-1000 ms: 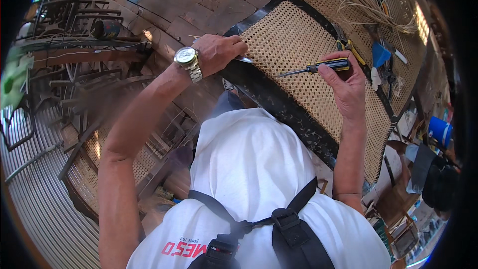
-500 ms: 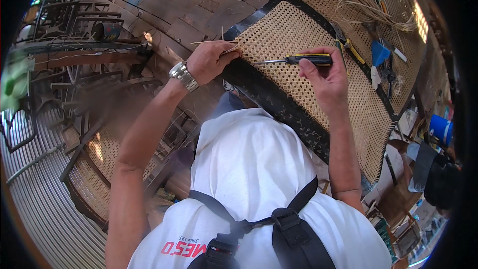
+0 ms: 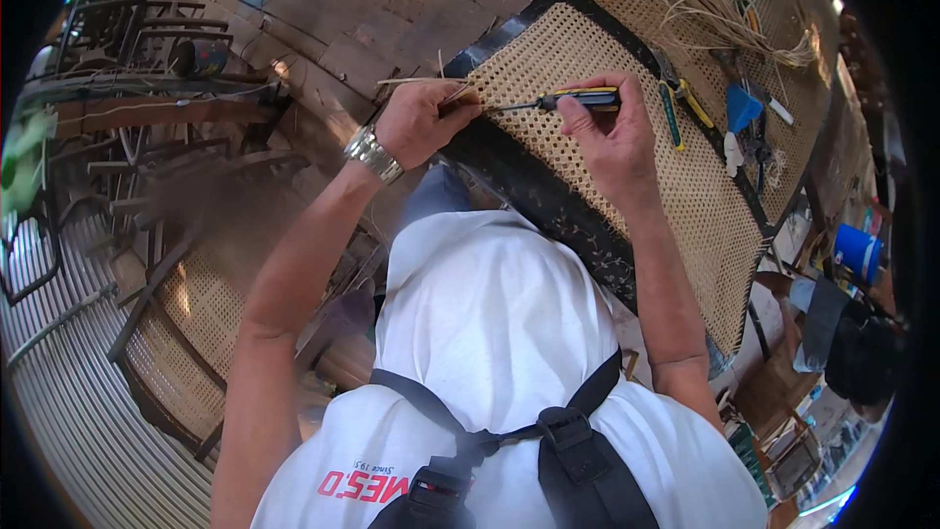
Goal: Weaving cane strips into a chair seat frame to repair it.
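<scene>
A woven cane panel (image 3: 587, 108) in a black frame (image 3: 548, 220) lies in front of me, slanting from upper left to lower right. At its near left corner my left hand (image 3: 423, 122) is closed, pinching thin cane strands (image 3: 411, 80) whose loose ends stick out past the fingers. My right hand (image 3: 617, 137) grips the yellow and black handle of a screwdriver (image 3: 583, 98). The thin metal shaft points left, and its tip is close by the left fingertips at the panel's edge. Whether the tip enters the weave cannot be made out.
A coil of loose cane (image 3: 700, 10) rests on the far section. Pliers (image 3: 685, 98) with yellow and green handles lie by the frame's middle bar, near a blue triangular piece (image 3: 743, 109). Chair frames (image 3: 147, 49) are stacked at left; a blue bucket (image 3: 857, 253) stands at right.
My right hand has moved left with the screwdriver, bringing its tip to the left fingers. The left hand has shifted slightly right and still pinches the strands.
</scene>
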The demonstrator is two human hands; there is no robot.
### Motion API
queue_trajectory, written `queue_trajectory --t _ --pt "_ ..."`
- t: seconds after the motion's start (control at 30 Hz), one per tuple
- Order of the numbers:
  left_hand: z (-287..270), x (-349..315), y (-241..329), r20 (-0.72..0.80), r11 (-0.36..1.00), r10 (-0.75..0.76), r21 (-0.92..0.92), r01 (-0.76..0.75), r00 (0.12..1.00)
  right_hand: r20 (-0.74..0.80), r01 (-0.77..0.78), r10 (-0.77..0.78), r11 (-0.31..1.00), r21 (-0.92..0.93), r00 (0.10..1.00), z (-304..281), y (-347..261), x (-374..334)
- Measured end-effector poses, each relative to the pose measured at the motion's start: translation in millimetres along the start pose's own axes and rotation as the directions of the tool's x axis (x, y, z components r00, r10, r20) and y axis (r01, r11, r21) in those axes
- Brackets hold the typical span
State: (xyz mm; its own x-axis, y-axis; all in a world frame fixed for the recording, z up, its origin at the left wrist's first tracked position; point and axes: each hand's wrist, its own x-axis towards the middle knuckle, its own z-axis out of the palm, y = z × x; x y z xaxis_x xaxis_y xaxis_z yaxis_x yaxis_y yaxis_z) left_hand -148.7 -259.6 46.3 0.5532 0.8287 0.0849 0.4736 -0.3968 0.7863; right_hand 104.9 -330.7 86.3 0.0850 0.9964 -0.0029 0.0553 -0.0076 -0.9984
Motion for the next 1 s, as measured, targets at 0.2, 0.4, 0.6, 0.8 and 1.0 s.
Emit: queue_trajectory --t 0.2,0.4,0.6,0.8,1.0 --pt "-7 5 -4 0.095 0.996 0.076 -0.056 -0.071 0.993 0.266 0.490 -0.412 0.756 -0.433 0.871 57 -38 -1" --pt "-2 0 -13 0.077 0.955 0.040 -0.297 -0.016 0.996 0.291 0.384 -0.271 0.795 -0.470 0.918 73 -43 16" --pt "-2 3 -12 0.090 0.990 0.061 -0.132 -0.049 0.994 0.260 0.407 -0.313 0.708 -0.578 0.914 97 -33 0" --pt "3 6 -9 0.088 0.990 -0.013 -0.138 0.026 0.996 0.003 0.171 -0.200 0.830 -0.531 0.980 92 -60 0" --pt "-3 13 0 0.099 0.983 -0.148 -0.095 0.157 0.984 -0.457 0.470 -0.542 0.840 -0.271 0.705 16 -151 -31"
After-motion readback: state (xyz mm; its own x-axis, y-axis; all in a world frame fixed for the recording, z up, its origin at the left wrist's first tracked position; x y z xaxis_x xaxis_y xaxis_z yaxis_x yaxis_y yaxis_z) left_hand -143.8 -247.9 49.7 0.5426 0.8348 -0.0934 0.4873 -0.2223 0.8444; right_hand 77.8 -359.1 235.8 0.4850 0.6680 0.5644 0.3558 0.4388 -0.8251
